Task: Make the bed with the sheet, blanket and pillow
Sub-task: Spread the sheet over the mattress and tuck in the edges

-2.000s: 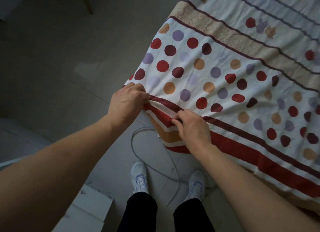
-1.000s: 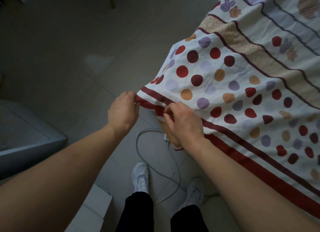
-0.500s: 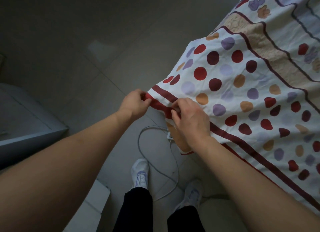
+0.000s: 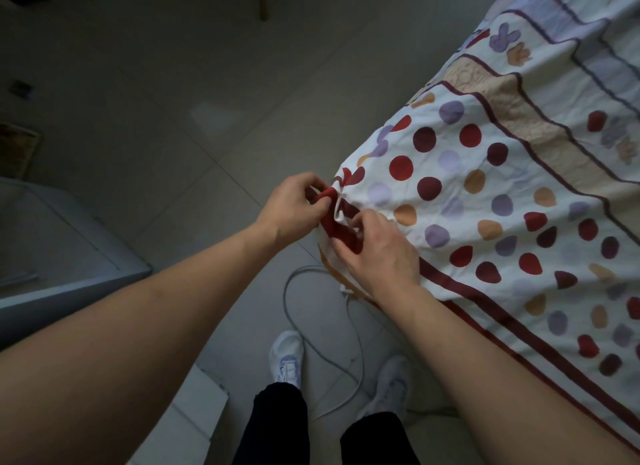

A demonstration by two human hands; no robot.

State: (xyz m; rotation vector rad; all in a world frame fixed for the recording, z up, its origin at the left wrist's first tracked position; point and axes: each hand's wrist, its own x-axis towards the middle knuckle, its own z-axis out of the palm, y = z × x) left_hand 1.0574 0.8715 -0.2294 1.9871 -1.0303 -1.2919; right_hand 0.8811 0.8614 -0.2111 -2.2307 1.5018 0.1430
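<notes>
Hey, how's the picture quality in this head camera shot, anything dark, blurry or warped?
Head view: dim overall, the floor darkest toward the left corners, with one pale reflection on it; the sheet is the brightest area; the wide-angle lens bows the sheet's stripes; left hand and right hand, both pinching the sheet's corner, look reasonably sharp.

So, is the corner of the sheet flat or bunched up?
Bunched up. The left hand pinches the corner of the sheet into red and white folds; the right hand grips the striped edge beside it.
</notes>
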